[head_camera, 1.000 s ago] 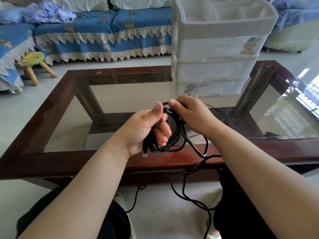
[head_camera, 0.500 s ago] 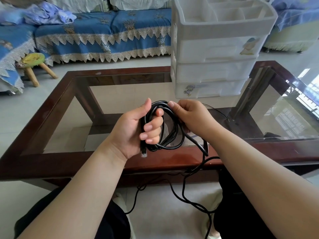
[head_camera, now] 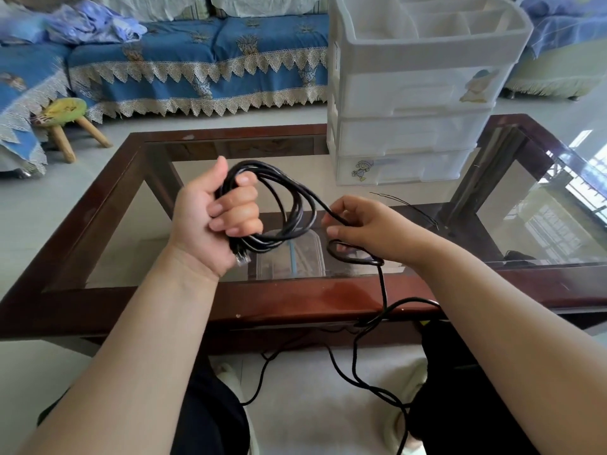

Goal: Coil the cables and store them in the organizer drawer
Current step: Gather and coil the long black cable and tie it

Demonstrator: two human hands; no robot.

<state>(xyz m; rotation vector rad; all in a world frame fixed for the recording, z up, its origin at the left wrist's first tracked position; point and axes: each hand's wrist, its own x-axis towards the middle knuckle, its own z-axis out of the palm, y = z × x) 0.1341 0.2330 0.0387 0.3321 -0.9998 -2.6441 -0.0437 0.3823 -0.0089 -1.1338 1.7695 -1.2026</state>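
Note:
My left hand (head_camera: 220, 218) grips a coil of black network cable (head_camera: 292, 205) above the glass table, with the clear plug (head_camera: 242, 257) sticking out below my palm. To the right, my right hand (head_camera: 368, 228) pinches the loose strand that runs off the coil. From there the cable loops on the glass, crosses the table's front edge and trails to the floor between my knees. The white plastic drawer organizer (head_camera: 410, 103) stands on the far right part of the table, its three drawers closed and its top tray compartments open.
The glass-topped table has a dark wooden frame (head_camera: 295, 300). A thin black wire (head_camera: 407, 205) lies on the glass near the organizer. A clear box (head_camera: 295, 257) shows under the glass. A small wooden stool (head_camera: 65, 123) and a blue-covered sofa (head_camera: 197, 60) stand behind.
My hands have moved apart: the left lifted the coil up and left, and the right slid down the strand to the right, away from the coil.

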